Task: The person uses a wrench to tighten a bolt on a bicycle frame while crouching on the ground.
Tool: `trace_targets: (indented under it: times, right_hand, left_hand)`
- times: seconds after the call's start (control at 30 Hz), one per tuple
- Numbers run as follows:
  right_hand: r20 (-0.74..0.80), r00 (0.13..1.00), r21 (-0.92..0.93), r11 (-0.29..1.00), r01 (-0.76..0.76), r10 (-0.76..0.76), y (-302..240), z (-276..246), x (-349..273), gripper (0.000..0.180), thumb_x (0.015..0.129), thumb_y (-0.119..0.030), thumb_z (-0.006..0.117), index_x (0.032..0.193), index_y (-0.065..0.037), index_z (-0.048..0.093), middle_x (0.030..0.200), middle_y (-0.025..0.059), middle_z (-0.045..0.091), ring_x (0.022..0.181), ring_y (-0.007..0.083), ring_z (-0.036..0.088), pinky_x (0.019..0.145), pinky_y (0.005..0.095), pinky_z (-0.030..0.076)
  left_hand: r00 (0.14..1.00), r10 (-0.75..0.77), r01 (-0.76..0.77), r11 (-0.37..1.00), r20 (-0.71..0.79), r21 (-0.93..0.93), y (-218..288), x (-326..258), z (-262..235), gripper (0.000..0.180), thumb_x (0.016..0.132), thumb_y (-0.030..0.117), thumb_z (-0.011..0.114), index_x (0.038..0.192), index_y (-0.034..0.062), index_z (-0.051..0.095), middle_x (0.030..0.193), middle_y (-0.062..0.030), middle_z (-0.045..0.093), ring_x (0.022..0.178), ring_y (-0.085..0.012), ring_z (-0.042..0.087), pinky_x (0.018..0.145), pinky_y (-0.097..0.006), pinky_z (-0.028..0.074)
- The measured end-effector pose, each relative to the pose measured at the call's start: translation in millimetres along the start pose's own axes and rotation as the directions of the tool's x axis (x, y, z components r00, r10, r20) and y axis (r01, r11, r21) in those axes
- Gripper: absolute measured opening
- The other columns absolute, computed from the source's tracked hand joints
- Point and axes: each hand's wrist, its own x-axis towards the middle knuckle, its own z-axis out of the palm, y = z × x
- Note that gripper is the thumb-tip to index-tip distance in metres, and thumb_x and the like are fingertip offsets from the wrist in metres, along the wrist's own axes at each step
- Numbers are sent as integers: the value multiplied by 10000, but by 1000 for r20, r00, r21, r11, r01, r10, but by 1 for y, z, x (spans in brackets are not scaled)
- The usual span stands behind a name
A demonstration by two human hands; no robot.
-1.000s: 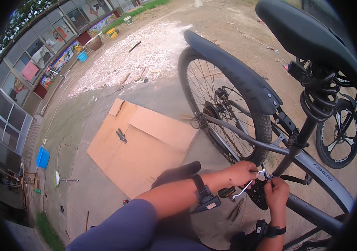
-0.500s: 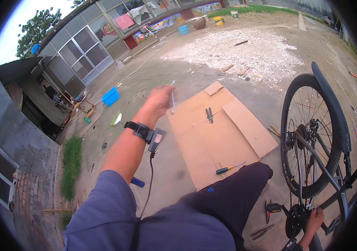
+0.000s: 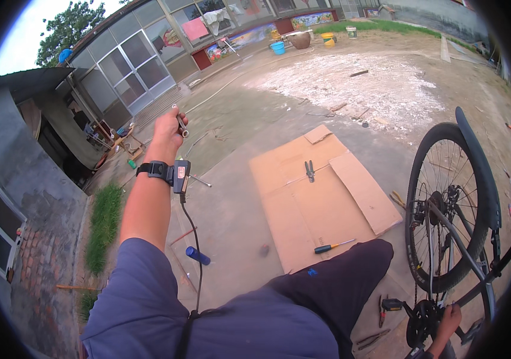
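My left hand (image 3: 169, 128) is raised at arm's length ahead and to the left, closed around a silver wrench (image 3: 182, 125). One ring end of it shows below my fingers. Low on the right, my right hand (image 3: 448, 321) is beside the crank and chainring of a bicycle (image 3: 481, 164). Its fingers are curled in, and what they grip is hidden. On a flat cardboard sheet (image 3: 291, 206) between my hands lie dark-handled pliers (image 3: 309, 172) and a screwdriver (image 3: 327, 247). Near the pedal (image 3: 392, 304) are red-handled pliers (image 3: 382, 311) and another pair of pliers (image 3: 373, 339).
A blue can (image 3: 198, 255) lies on the concrete left of my body. Further off are a grass strip (image 3: 105, 224), a patch of white rubble (image 3: 357, 84), a yellow bucket (image 3: 328, 40) and a light-blue bucket (image 3: 277, 48). A grey building wall (image 3: 34, 149) stands at left.
My left hand has swung left and away from the cardboard, carrying the wrench. My right hand stays by the crank. The whole view has shifted slightly.
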Motion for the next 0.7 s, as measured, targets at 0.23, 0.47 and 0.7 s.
trace_targets:
  times: [0.23,0.47,0.7]
  right_hand:
    - [-37,999,27,1000,-6,7,-7,-4,-5,249,936,-121,514,761,25,411,646,156,353,612,218,363,581,403,348]
    - [10,999,-3,999,-44,44,-6,-1,-5,235,939,-154,507,824,51,512,708,201,504,644,288,470,642,427,411]
    - [28,999,-20,999,-25,26,2,-3,-4,249,953,-167,503,841,55,521,704,180,490,648,260,449,646,409,406]
  left_hand:
    - [759,-392,235,909,520,343,-105,-141,104,198,917,192,693,1018,46,606,835,-47,599,710,-165,589,527,-309,425]
    - [418,-555,174,826,720,536,-139,-243,167,202,946,197,628,1028,15,595,827,-45,603,656,-124,617,496,-266,413]
    - [48,-591,162,800,805,578,-168,-324,203,191,1013,181,546,1063,-4,549,803,-67,624,610,-145,658,424,-234,414]
